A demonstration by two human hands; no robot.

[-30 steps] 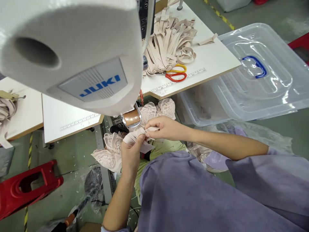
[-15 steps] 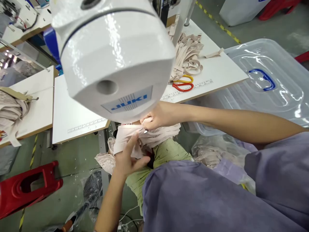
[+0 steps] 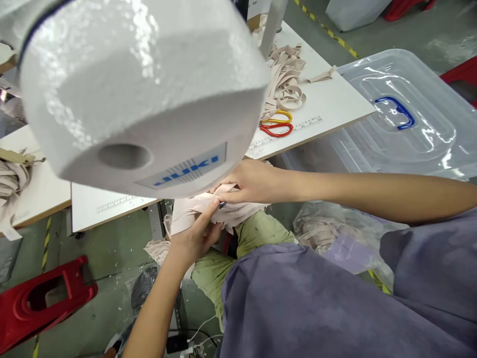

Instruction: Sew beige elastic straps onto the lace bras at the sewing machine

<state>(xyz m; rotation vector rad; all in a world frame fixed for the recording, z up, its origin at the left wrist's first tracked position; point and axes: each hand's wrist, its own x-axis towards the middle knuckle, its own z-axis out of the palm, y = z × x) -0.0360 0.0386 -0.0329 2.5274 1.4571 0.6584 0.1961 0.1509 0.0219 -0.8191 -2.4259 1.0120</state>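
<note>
Seemingly both hands (image 3: 223,209) on pale fabric (image 3: 194,211).

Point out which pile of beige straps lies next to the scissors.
The pile of beige straps on the right table, just above the scissors. The other bundle of straps sits on the far left table, away from them.

Sewing machine (image 3: 141,89) glossy white with blue lettering; fabric (image 3: 197,211) pale pink; straps (image 3: 285,74) beige; scissors (image 3: 276,124) yellow and red handles; worktop (image 3: 335,99) white; bin lid (image 3: 410,124) clear, blue handle; stool (image 3: 40,298) red; sleeve (image 3: 316,298) lilac.
</note>
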